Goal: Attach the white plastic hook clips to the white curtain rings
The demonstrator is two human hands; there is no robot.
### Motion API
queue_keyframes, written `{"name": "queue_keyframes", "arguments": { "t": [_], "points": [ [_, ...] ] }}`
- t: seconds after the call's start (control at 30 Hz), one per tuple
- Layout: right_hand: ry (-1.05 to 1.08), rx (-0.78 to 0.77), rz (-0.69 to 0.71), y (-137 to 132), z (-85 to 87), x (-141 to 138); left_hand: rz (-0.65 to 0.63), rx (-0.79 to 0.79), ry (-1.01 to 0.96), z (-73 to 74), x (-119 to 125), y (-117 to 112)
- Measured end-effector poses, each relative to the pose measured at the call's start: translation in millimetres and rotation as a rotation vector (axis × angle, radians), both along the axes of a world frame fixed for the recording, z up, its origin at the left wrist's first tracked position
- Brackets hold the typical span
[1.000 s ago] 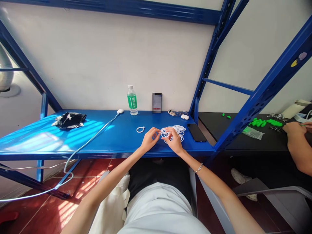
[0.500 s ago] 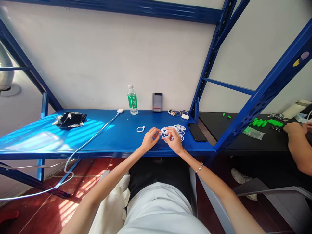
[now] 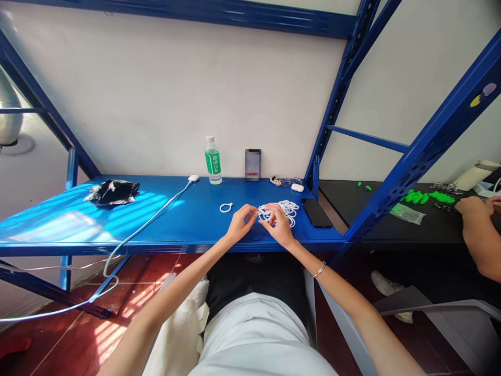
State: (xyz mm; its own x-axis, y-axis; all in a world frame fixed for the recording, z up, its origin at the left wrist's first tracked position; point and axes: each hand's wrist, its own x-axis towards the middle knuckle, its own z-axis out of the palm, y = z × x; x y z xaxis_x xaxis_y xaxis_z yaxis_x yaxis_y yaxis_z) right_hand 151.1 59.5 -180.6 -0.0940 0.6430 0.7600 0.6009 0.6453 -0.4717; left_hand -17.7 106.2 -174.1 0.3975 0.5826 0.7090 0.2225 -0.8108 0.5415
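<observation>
My left hand (image 3: 241, 223) and my right hand (image 3: 277, 224) are close together above the blue table's front part. Both have fingers pinched round a white cord ring (image 3: 261, 212), which spans the small gap between them; my fingers hide much of it. Just behind and right of my right hand lies a tangled pile of white cord rings (image 3: 290, 210), partly covered by that hand. To the left of my left hand a single white ring with a small knob (image 3: 226, 208) rests flat on the tabletop.
Around the blue table (image 3: 183, 219) are a black phone (image 3: 316, 213), white earbud case (image 3: 297, 187), eyeglasses (image 3: 288, 181), dark box (image 3: 252, 165), water bottle (image 3: 213, 162), white cable (image 3: 151, 214) and black plastic bag (image 3: 112, 192). At right, another person's hands (image 3: 475, 206) are near green pieces (image 3: 415, 197).
The fingers of my right hand have shifted slightly at the white cord ring. My left hand stays nearly still, and the things on the table have not moved.
</observation>
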Motion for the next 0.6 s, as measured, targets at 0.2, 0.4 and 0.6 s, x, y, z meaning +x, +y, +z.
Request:
{"name": "queue_keyframes", "arguments": {
  "t": [0.2,0.4,0.6],
  "points": [
    [-0.037,-0.020,-0.025,-1.1,1.2,-0.5,-0.022,-0.001,0.006,-0.4,0.1,0.1],
    [-0.057,-0.022,-0.034,-1.6,2.0,-1.1,-0.015,-0.002,0.015,-0.4,0.4,-0.6],
    [-0.100,-0.036,-0.072,-0.6,0.6,-0.4,-0.014,0.016,0.026,-0.1,0.4,-0.5]
  ]
}}
